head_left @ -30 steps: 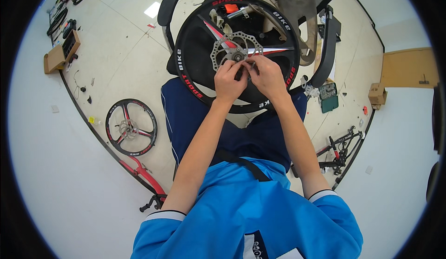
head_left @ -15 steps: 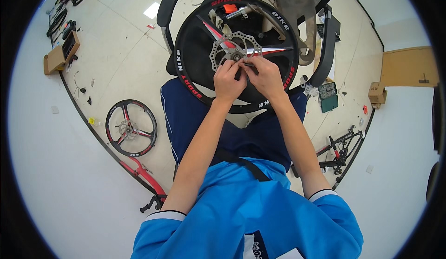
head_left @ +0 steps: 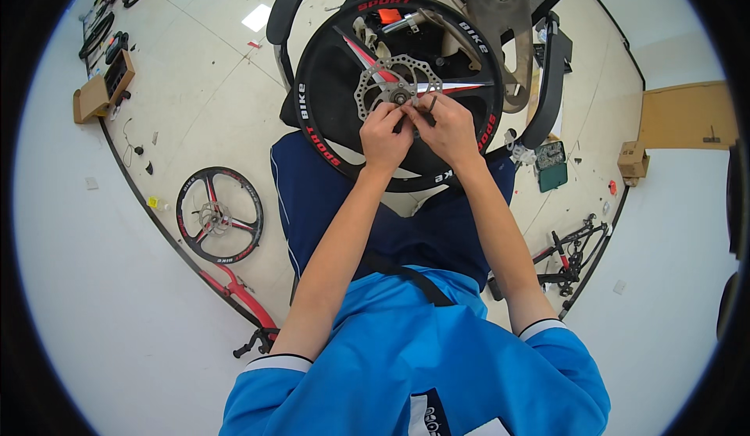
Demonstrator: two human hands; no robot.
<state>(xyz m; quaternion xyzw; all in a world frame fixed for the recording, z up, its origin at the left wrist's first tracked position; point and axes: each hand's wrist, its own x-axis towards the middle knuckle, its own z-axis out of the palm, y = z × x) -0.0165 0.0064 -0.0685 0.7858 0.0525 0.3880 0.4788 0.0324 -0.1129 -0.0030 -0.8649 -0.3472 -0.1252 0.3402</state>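
1. A pale tiled floor (head_left: 211,108) surrounds a black chair (head_left: 551,96), between whose armrests the black three-spoke bicycle wheel (head_left: 457,88) is laid flat, above the navy trousers (head_left: 308,194).
2. On the wheel, the perforated brake rotor (head_left: 366,81) is faced upward around the hub axle (head_left: 401,97).
3. The left hand (head_left: 384,137) and right hand (head_left: 448,130) are brought together at the wheel's hub, fingers bent inward as if pinching; how nearly the tips are closed cannot be told.
4. Fine fingertip work at the axle seems to be in hand; steady support and careful alignment would be called for next.
5. A small dark sliver (head_left: 433,105) is seen by the right fingers; whether it is gripped is unclear.
6. The wheel's lower hub is covered by the hands; left of the wheel, a red frame (head_left: 248,299) is partly hidden by the arm.
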